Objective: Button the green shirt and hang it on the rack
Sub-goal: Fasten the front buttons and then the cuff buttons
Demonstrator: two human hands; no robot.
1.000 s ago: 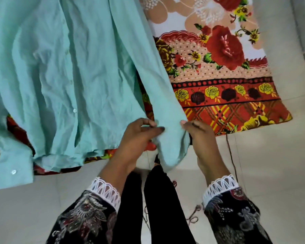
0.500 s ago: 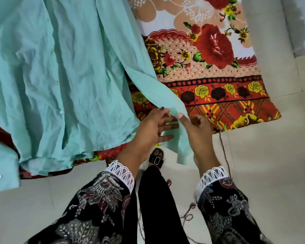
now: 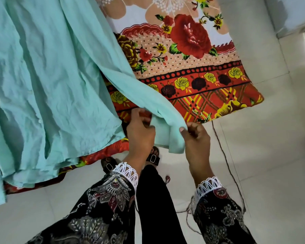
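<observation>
Both hands (image 3: 141, 132) (image 3: 195, 136) now pinch the green shirt (image 3: 48, 76) hem higher.

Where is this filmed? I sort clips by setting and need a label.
Probably a room in a home, perhaps a bedroom. A red floral printed bedsheet covers a raised surface that looks like a bed, a wrinkled mint-green cotton shirt lies spread over it, and the floor is pale glossy tile.
</observation>
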